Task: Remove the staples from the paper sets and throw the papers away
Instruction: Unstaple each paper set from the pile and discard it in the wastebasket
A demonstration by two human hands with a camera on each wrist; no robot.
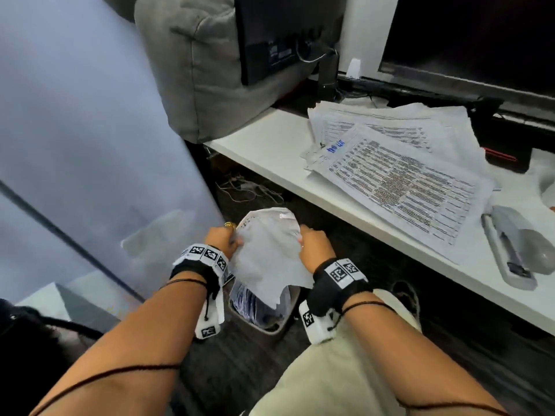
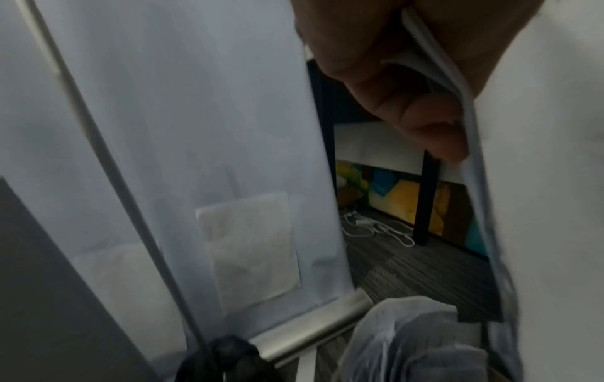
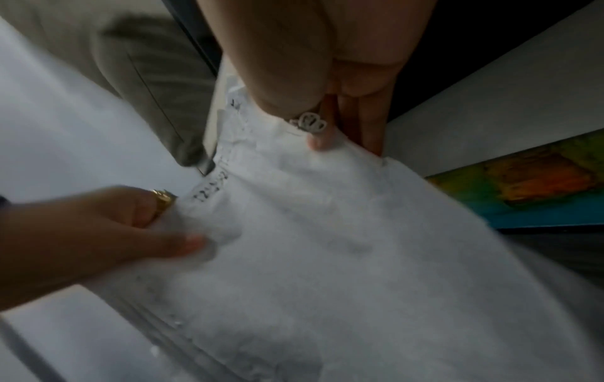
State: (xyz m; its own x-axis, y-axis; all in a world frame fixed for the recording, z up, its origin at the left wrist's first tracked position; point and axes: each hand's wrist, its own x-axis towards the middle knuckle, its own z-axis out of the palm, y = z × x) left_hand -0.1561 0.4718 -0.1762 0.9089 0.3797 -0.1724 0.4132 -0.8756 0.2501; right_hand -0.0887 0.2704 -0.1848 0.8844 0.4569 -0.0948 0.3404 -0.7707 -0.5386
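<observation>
Crumpled papers [image 1: 268,250] hang between both hands, directly above a small waste bin [image 1: 271,327] on the floor. At the sheets' left edge, the left hand [image 1: 223,237] has its fingers [image 2: 421,121] curled round the paper's edge, the thumb lying on the face; a gold ring shows on one finger. Opposite it, the right hand [image 1: 315,244] pinches the right edge, its fingers [image 3: 369,129] curled behind the sheet, a silver ring on one of them. The sheets' lower end dips into the bin's mouth, where other paper already lies. To the right of the bin stands a white desk [image 1: 270,145], which bears a spread stack of printed paper sets [image 1: 399,172]. A grey stapler [image 1: 510,244] lies on the desk just beside that stack's near corner. Left of the bin rises a pale frosted panel [image 1: 90,130]. Beyond the bin, under the desk, white cables [image 1: 249,190] lie on dark carpet.
</observation>
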